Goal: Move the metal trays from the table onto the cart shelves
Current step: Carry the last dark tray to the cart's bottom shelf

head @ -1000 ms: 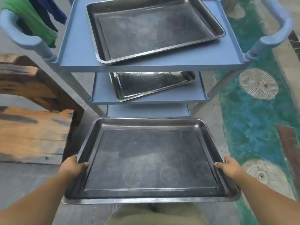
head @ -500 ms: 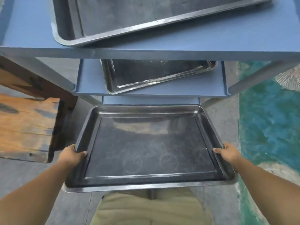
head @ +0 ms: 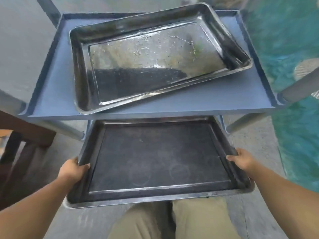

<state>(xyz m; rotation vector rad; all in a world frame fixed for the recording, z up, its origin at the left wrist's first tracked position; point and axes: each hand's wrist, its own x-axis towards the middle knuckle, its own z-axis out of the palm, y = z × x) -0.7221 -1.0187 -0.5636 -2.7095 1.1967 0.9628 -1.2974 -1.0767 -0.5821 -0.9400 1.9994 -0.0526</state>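
My left hand grips the dark metal tray at its 9 o'clock rim, thumb curled over the edge, and my right hand grips the 3 o'clock rim likewise; the tray's 12 o'clock edge sits under the blue cart shelf, where another tray lies askew
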